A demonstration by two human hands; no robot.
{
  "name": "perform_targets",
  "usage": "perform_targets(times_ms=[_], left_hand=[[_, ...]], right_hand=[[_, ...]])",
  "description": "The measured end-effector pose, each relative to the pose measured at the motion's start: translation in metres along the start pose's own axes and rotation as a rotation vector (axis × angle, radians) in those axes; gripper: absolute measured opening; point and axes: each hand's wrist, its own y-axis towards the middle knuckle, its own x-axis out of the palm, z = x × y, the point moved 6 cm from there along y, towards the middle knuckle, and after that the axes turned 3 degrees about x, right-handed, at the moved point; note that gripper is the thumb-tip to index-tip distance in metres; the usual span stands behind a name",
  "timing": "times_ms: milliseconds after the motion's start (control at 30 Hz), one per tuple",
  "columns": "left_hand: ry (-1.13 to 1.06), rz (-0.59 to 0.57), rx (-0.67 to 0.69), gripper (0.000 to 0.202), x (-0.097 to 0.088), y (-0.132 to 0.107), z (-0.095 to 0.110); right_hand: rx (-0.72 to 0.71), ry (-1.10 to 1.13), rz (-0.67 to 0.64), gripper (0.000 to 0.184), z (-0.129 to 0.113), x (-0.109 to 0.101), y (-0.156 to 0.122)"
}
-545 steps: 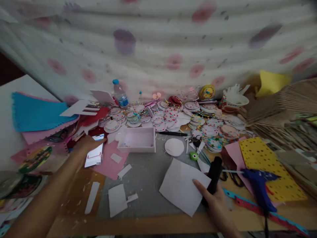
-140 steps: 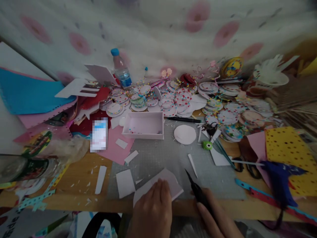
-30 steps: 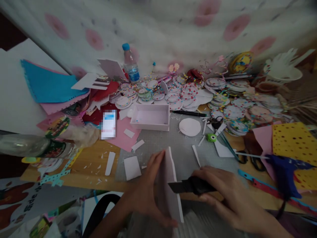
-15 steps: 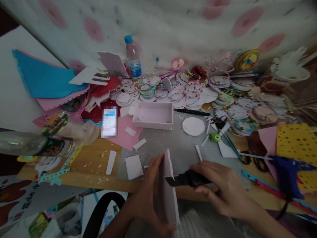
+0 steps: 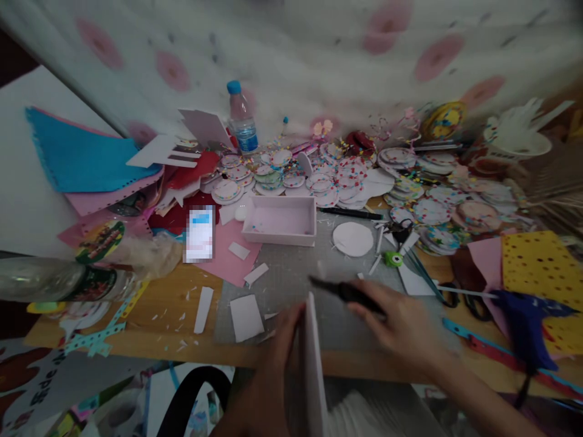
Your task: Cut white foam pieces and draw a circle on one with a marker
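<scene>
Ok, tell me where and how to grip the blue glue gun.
The blue glue gun is probably best gripped by its handle from the near side: it juts that way, clear of the glue stick on the left and the pointed end on the right. Mind the cord at the handle's foot. The right hand is closer, but it holds the black cutter.

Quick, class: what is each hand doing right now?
Left hand: holding a white board, edge up.
Right hand: closed around a black knife.

Fingers (image 5: 377, 292) and forearms (image 5: 478, 388) are bare, and creased, pale grey clothing (image 5: 359, 416) shows at the lap.
</scene>
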Motion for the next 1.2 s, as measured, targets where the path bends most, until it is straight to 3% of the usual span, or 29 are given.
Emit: perform_targets(times_ms=[67,167,333,400,500,633,800,967,1133,1200], left_hand=[[-0.013,-0.039,-0.118,0.129,0.003,-0.009,-0.003],[0.07,0.006,-0.18,0.143,-0.003,-0.01,-0.001],[0.393,0.117,-0.001,0.143,-0.017,0.016,0.028],[0.412,0.114,0.042,0.141,-0.018,0.024,0.034],[0.35,0.086,0.069,0.14,-0.014,0.026,0.036],[0.236,0.014,0.045,0.137,-0.003,0.023,0.032],[0.214,0.03,0.015,0.138,0.001,0.023,0.033],[0.197,-0.002,0.043,0.138,0.003,0.021,0.032],[0.148,-0.103,-0.032,0.113,0.012,0.016,0.033],[0.175,-0.082,-0.058,0.115,0.011,0.016,0.035]], right_hand=[[0.159,-0.08,0.062,0.036,0.024,-0.002,-0.001],[0.179,0.025,0.058,0.035,0.032,-0.008,-0.007],[-0.104,0.222,0.022,0.025,-0.019,-0.027,-0.018],[-0.204,0.19,0.019,0.026,-0.036,-0.031,-0.02],[-0.237,0.165,-0.005,0.028,-0.043,-0.031,-0.021],[-0.185,0.2,-0.004,0.027,-0.034,-0.031,-0.022],[-0.235,0.225,-0.05,0.029,-0.037,-0.034,-0.027],[-0.205,0.218,-0.002,0.031,-0.029,-0.031,-0.026],[0.067,0.057,0.131,0.029,0.013,-0.02,-0.02],[0.094,0.064,0.157,0.029,0.02,-0.019,-0.022]])
